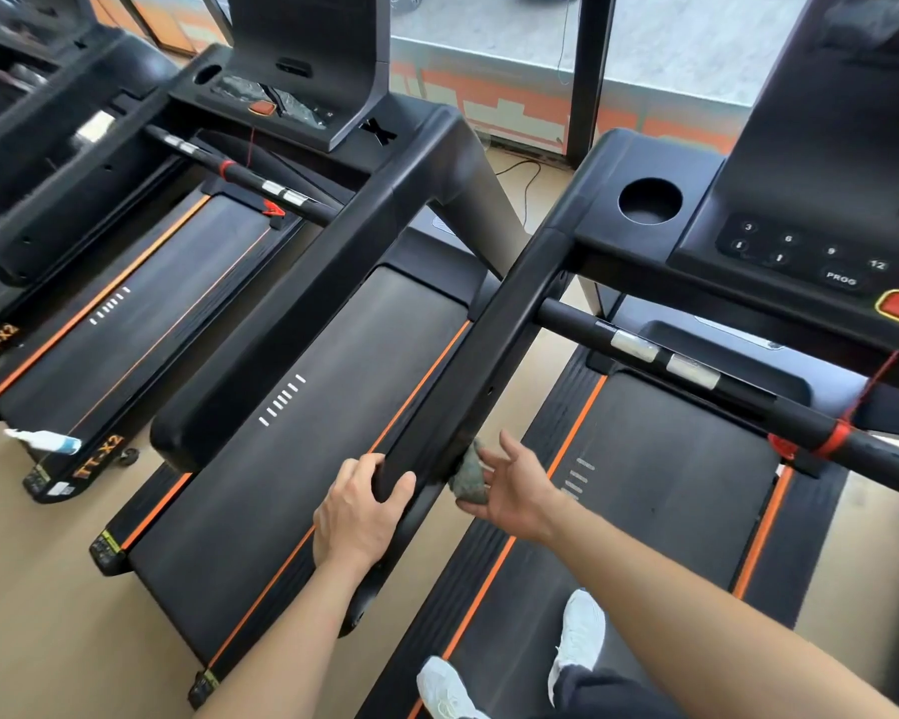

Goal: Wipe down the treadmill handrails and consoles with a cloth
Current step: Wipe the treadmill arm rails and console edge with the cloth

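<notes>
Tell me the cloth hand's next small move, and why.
Probably slide the crumpled grey-green cloth forward along the long black handrail toward the black button console: the right hand presses it only at the rail's near end, where the left hand grips.

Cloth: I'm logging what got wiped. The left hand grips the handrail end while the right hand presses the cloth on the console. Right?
No. The head view shows the right hand pressing the cloth against the handrail, not the console; the left hand does grip its end.
</notes>
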Demonstrator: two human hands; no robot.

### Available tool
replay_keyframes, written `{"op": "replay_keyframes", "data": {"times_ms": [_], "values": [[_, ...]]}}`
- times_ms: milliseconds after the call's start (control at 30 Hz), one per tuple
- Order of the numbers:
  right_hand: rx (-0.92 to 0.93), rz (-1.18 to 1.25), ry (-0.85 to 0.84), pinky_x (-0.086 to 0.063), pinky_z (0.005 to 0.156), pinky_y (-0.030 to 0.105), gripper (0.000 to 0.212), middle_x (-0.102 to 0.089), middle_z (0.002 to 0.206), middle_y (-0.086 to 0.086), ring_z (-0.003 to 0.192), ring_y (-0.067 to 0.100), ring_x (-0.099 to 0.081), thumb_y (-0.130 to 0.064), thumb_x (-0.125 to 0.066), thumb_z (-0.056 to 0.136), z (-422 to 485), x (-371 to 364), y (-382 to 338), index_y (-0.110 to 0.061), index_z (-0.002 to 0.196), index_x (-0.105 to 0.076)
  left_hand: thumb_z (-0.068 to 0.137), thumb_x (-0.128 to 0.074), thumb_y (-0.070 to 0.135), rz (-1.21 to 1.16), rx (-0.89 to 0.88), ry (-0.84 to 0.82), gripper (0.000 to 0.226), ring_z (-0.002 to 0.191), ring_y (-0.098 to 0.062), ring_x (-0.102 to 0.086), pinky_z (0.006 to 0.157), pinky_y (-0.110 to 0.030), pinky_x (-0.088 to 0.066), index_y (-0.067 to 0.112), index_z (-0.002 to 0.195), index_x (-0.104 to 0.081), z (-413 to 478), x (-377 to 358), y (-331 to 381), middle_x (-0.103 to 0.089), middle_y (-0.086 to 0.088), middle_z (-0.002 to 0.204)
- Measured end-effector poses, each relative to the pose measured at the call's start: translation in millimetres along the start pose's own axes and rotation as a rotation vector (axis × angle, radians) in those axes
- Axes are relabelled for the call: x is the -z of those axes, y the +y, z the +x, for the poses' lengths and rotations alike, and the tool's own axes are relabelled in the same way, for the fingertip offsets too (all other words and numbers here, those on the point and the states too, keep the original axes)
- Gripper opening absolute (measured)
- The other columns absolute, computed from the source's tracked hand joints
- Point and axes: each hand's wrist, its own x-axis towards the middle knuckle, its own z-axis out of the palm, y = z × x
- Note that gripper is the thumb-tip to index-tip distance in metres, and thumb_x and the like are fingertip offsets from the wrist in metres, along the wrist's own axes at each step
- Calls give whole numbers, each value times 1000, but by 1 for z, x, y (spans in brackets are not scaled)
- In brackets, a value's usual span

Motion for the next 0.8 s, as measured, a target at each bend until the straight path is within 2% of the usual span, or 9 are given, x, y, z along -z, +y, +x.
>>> {"op": "replay_keyframes", "data": {"times_ms": [67, 167, 333, 433, 533, 667, 800], "values": [[-66, -11, -24, -38, 113, 52, 78, -52, 148, 13, 131, 34, -54, -70, -31, 97, -2, 0, 20, -18, 156, -33, 92, -50, 66, -49, 21, -12, 50, 99, -19, -60, 85, -39, -48, 30, 126, -57, 1, 0, 0, -54, 11, 112], [-128, 17, -63, -33, 117, 53, 80, -46, 153, 15, 137, 36, -48, -70, -31, 97, -11, -3, 41, -19, 158, -25, 92, -54, 65, -115, 29, -19, 47, 99, -19, -59, 86, -39, -48, 30, 123, -59, 0, 2, -2, -55, 11, 111], [-81, 55, -78, -30, 118, 52, 74, -55, 146, 13, 132, 34, -52, -67, -28, 99, -12, -4, 29, -20, 155, -37, 94, -55, 63, -160, 20, -16, 46, 97, -16, -56, 87, -39, -48, 28, 124, -61, 0, 3, -5, -56, 9, 112], [28, 77, -42, -26, 119, 51, 65, -51, 151, 5, 134, 30, -50, -63, -27, 101, -10, -9, -4, -24, 150, -43, 95, -56, 61, -157, 12, -18, 45, 95, -16, -56, 86, -38, -48, 27, 124, -61, 0, 3, -5, -56, 9, 111], [157, 84, -30, -22, 121, 51, 58, -61, 138, -5, 127, 24, -55, -60, -20, 103, -16, -15, -45, -28, 137, -55, 90, -51, 67, -169, 15, -27, 51, 94, -16, -56, 85, -39, -48, 27, 121, -61, 0, 4, -4, -55, 10, 109], [238, 131, -34, -30, 117, 42, 62, -59, 143, -2, 134, 22, -51, -61, -18, 103, -15, -7, -75, -27, 146, -49, 92, -59, 61, -220, 33, -28, 42, 96, -16, -57, 86, -38, -48, 27, 117, -63, 1, 4, -5, -56, 10, 108], [175, -1, -41, -42, 104, 36, 61, -58, 142, 1, 128, 19, -55, -64, -22, 102, -15, -12, -39, -28, 141, -52, 92, -62, 57, -254, 41, -35, 40, 97, -15, -55, 81, -34, -42, 26, 117, -65, 2, 5, -5, -57, 9, 107]]}}
